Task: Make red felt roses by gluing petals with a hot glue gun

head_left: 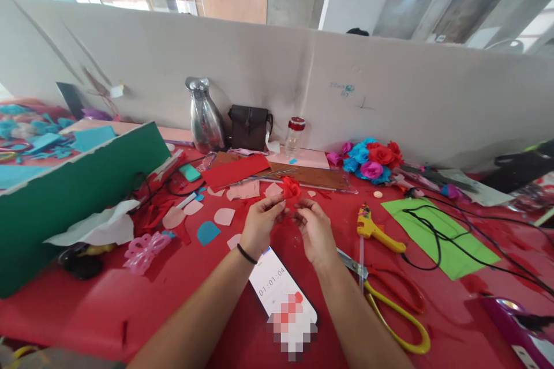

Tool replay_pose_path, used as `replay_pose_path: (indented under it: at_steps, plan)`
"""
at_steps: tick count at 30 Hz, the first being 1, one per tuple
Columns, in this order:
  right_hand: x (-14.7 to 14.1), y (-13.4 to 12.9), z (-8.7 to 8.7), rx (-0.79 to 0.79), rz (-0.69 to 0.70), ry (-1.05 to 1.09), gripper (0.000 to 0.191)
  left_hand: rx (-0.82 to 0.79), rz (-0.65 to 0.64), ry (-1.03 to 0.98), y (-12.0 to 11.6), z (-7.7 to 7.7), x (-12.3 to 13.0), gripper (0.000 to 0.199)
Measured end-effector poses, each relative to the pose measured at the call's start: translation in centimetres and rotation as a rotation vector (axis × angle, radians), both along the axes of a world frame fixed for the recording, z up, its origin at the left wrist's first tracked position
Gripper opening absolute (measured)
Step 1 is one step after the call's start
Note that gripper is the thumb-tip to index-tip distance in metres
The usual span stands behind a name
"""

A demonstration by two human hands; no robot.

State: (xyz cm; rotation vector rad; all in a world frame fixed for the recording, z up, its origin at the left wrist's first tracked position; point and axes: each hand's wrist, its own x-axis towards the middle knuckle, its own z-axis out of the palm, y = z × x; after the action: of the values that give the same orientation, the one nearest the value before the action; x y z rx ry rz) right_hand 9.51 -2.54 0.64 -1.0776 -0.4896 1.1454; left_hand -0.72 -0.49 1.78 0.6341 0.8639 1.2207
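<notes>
Head view: You pinched the base of a red flower (291, 187) over the tabletop (173, 326), seemingly to spare its petals.
Your left hand (262, 220) had its thumb and fingertips pressed together at the base; your right hand (315, 229) curved in beside it, fingertips drawn close, though whether they gripped it could not be told. The phone (279, 282) lay face up between your forearms, probably so its timer could be read. The glue gun (381, 233) and scissors (361, 270) lay to the right, apparently for easy reach. Counted: one flower at your fingers, one phone, one glue gun, one pair of scissors, one metal flask (204, 121), one dark bag (250, 128) and one red-lidded jar (293, 137); the overlapping pink cutouts (224, 217) defied an exact count.
</notes>
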Motion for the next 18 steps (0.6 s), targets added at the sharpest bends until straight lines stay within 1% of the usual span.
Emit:
replay_pose_path:
  at_steps: [6,9,13,16,18]
  plan:
    - [-0.3,0.0,-0.2,-0.009,0.038,-0.043,0.019,-0.086,-0.012,-0.050,0.0,0.2,-0.2,0.009]
    - [-0.6,-0.1,-0.3,-0.010,0.082,-0.055,0.020,-0.116,-0.039,-0.091,0.1,0.4,-0.3,0.007]
    - [-0.8,-0.1,-0.4,-0.018,0.122,-0.069,0.021,-0.169,-0.086,-0.166,0.4,0.8,-0.5,0.012]
    - [-0.7,-0.2,-0.5,-0.020,0.125,-0.082,0.021,-0.260,-0.105,-0.251,0.7,1.0,-0.8,0.019]
    - [-0.7,-0.1,-0.6,-0.013,0.120,-0.096,0.020,-0.286,-0.116,-0.285,0.8,1.0,-0.9,0.020]
